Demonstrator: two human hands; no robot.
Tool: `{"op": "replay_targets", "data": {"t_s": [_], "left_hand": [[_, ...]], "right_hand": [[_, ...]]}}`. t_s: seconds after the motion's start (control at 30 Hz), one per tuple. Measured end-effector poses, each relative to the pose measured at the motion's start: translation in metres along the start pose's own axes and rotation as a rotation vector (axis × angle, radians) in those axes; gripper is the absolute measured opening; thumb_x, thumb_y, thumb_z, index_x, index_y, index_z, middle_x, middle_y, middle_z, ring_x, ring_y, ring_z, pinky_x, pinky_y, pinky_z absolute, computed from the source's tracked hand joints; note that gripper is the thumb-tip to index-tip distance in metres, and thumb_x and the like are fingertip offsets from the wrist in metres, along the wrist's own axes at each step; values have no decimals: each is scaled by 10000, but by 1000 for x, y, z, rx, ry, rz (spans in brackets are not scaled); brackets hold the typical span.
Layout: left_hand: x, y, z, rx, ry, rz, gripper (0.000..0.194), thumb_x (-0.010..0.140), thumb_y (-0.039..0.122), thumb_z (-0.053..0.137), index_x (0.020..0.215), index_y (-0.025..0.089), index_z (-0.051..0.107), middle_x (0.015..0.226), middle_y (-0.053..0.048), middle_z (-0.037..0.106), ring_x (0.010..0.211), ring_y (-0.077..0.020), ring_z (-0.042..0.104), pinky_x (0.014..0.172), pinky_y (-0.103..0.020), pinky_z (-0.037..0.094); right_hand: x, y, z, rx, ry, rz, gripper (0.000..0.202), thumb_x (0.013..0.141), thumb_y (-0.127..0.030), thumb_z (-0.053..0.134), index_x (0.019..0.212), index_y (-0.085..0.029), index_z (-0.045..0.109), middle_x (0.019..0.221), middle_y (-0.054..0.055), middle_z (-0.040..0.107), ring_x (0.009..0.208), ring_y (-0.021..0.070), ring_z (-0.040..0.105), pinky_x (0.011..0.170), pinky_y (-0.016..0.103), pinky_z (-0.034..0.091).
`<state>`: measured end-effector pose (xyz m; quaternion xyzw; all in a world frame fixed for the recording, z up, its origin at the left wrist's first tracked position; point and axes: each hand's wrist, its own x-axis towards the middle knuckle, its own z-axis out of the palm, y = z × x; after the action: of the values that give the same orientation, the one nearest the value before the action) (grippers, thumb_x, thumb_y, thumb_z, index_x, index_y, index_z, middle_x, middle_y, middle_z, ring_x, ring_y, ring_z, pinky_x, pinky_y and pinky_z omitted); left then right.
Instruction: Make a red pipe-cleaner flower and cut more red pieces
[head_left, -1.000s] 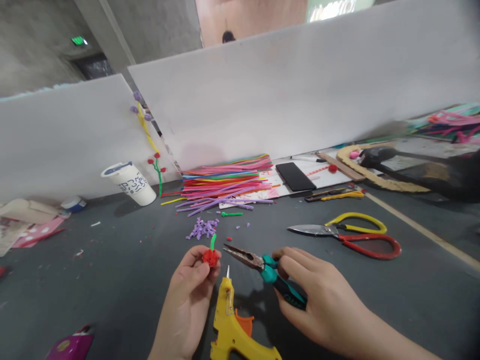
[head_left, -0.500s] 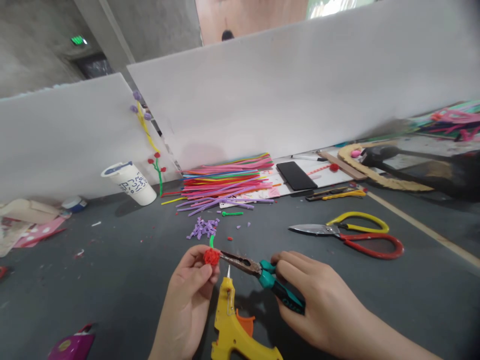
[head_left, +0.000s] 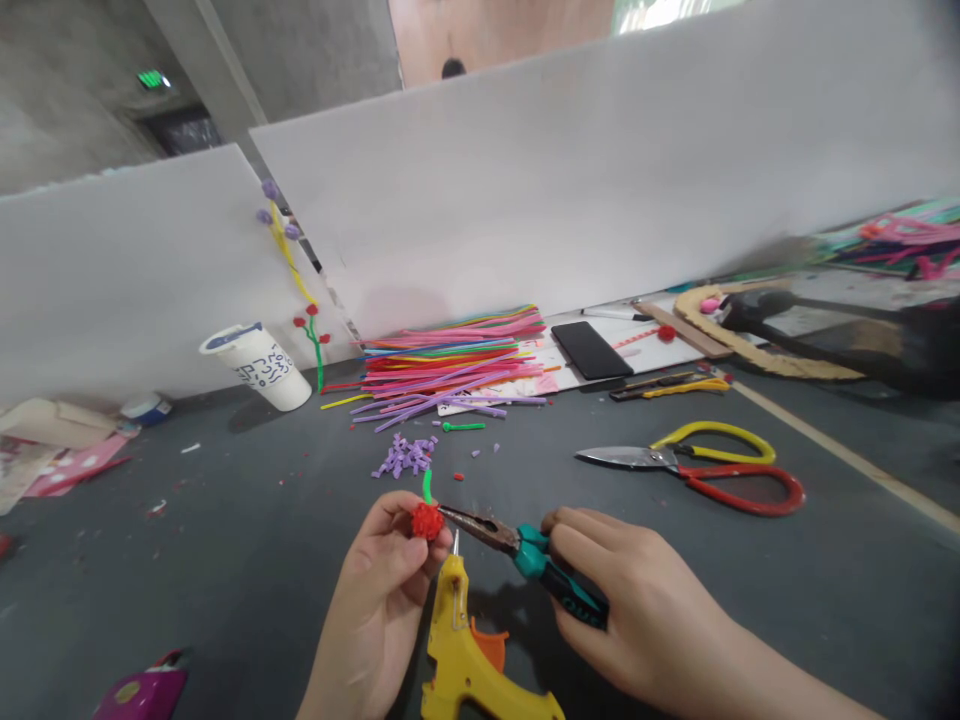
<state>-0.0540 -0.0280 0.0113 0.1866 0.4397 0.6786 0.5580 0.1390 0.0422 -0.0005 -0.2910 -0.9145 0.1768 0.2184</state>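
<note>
Between the thumb and fingers of my left hand (head_left: 386,575) is a small red fuzzy ball (head_left: 427,521) with a short green stem (head_left: 427,486) pointing up. My right hand (head_left: 622,590) is wrapped around the teal and black handles of long-nose pliers (head_left: 517,540). Their rusty tips reach the ball's upper right side, by the foot of the stem; whether they pinch anything is too small to tell. Just below the ball, a yellow glue gun (head_left: 457,640) with an orange trigger points its metal nozzle upward between my hands.
Cut purple pieces (head_left: 405,455) lie beyond my left hand, before a pile of coloured pipe cleaners (head_left: 450,365). Scissors (head_left: 675,460), a utility knife (head_left: 686,386) and a phone (head_left: 591,350) lie to the right. A white cup (head_left: 259,368) stands left, near the white partition (head_left: 562,180).
My left hand has turned the red ball slightly and shifted it a little down and right, and more of the green stem shows. The pliers stay close against it.
</note>
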Motion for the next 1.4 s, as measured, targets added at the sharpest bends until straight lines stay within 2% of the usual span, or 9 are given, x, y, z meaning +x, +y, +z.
{"op": "replay_targets", "data": {"t_s": [0.3, 0.57, 0.77, 0.97, 1.23, 1.4], "left_hand": [[-5, 3, 7, 92, 39, 36, 234, 645, 160, 698, 873, 197, 660, 719, -34, 672, 647, -120, 602, 590, -192, 491], [-1, 5, 2, 180, 40, 72, 176, 649, 189, 716, 822, 167, 692, 721, -39, 694, 647, -142, 647, 590, -204, 509], [2, 1, -1, 229, 96, 88, 138, 650, 188, 729, 781, 173, 685, 696, -14, 695, 620, -130, 654, 575, -195, 519], [3, -3, -3, 262, 104, 85, 118, 683, 191, 708, 791, 178, 663, 696, -5, 692, 625, -128, 655, 583, -200, 521], [0, 2, -3, 184, 64, 73, 143, 681, 180, 705, 814, 180, 653, 708, -21, 706, 646, -134, 665, 588, -186, 522], [2, 3, -1, 156, 81, 97, 154, 676, 211, 714, 811, 181, 646, 795, -53, 727, 691, -146, 674, 611, -193, 528]], "right_hand": [[-2, 2, -1, -35, 8, -15, 116, 678, -96, 472, 689, -208, 440, 718, 14, 537, 648, 157, 478, 569, 255, 317], [0, 2, -2, -90, 80, -44, 102, 673, -112, 528, 686, -203, 482, 723, 18, 571, 636, 155, 488, 563, 250, 326], [-1, 3, 0, -241, 136, -90, 98, 675, -130, 559, 711, -207, 510, 798, 39, 618, 645, 171, 487, 553, 265, 323], [-5, 4, 4, -345, 151, -103, 120, 666, -137, 586, 741, -210, 527, 834, 46, 627, 669, 191, 487, 562, 281, 335], [0, 4, -1, -138, 124, -34, 91, 667, -140, 510, 730, -204, 496, 864, 58, 593, 735, 196, 509, 611, 279, 365], [1, 3, -6, 16, 33, 77, 128, 649, -99, 469, 673, -209, 409, 733, 21, 535, 660, 160, 482, 573, 248, 336]]}}
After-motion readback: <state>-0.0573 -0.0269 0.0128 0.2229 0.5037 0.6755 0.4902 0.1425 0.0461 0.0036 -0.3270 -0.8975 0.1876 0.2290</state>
